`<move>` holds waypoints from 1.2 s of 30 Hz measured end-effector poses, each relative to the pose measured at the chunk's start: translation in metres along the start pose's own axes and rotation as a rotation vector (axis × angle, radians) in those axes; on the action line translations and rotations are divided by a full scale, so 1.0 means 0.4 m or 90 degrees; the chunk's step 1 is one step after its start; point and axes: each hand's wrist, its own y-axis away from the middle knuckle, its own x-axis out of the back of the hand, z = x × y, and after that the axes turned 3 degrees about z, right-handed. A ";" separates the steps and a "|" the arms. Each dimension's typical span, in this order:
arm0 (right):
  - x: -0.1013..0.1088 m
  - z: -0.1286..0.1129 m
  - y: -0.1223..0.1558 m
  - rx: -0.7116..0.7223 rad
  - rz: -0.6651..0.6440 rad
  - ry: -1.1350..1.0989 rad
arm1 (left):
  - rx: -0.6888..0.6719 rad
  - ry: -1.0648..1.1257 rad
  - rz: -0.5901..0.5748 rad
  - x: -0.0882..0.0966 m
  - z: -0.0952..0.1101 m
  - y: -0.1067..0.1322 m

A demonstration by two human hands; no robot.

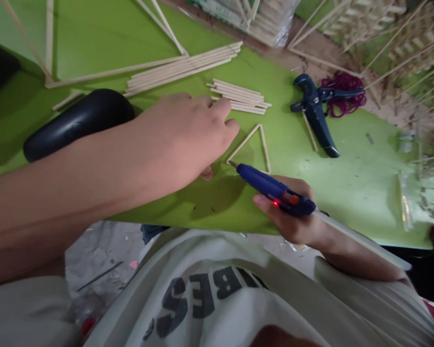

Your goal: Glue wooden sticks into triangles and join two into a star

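My right hand (pixel 292 212) is wrapped round a blue hot glue gun (pixel 264 183), its red light lit and a long pale glue stick (pixel 361 236) poking out of the back. The nozzle tip is at the left corner of a small triangle of thin wooden sticks (pixel 264 147) on the table. My left hand (pixel 188 135) hovers palm down left of that triangle. Its fingers are bent and partly hidden, with the thumb apart, and I see nothing held. Just beyond its fingers lies a pile of short wooden sticks (pixel 242 96).
Long sticks (pixel 184 67) lie behind, beside a larger stick frame (pixel 112 71). A black rounded object (pixel 79 120) sits under my left forearm. To the right are a dark blue cutter tool (pixel 316 113) and purple bands (pixel 343 96) on the green table (pixel 369 193). Stick structures (pixel 415 43) stand at far right.
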 end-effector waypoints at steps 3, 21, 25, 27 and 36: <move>0.001 -0.003 -0.002 0.000 0.001 0.001 | -0.003 -0.027 -0.010 -0.004 -0.001 -0.004; 0.004 0.002 0.005 -0.012 -0.004 -0.006 | -0.022 -0.026 0.007 -0.012 -0.001 -0.005; 0.005 0.000 0.003 -0.007 -0.005 -0.004 | -0.008 -0.015 -0.005 -0.003 -0.001 -0.001; 0.004 -0.002 0.002 -0.011 -0.006 -0.005 | -0.008 -0.016 -0.015 0.000 -0.002 0.000; 0.005 -0.004 0.001 -0.006 -0.010 -0.007 | -0.004 -0.033 -0.030 0.007 0.003 -0.003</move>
